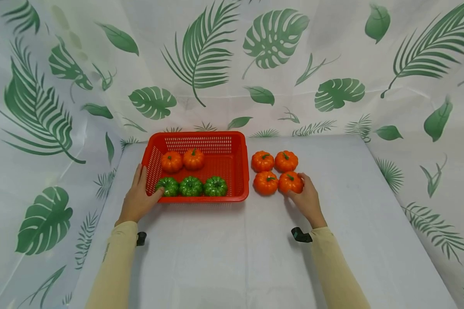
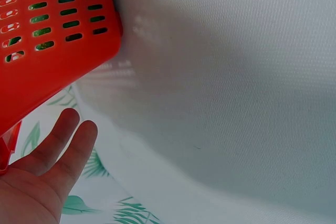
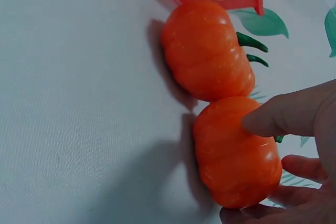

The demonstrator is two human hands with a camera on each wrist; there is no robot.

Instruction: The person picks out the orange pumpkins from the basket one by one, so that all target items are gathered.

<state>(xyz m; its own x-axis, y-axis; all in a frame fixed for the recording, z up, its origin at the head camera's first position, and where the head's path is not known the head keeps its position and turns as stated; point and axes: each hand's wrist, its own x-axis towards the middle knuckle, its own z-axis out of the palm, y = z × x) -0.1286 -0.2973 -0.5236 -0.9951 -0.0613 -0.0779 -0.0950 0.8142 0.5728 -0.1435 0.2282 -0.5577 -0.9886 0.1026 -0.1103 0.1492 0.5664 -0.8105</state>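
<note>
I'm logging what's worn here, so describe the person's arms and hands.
The left sleeve and right sleeve are long and pale yellow; the left bears a dark marking too small to read. Small black wrist cameras show at both cuffs. The left hand and right hand are ungloved.

Wears pale yel. sleeves (image 1: pixel 114 266) w/ blk wrist cams (image 1: pixel 301 235).

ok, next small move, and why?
Probably lift the near-right orange pumpkin toward the red basket: the right hand grips it, the left hand is at the basket's left side, and two orange pumpkins inside have bare floor to their right.
</note>
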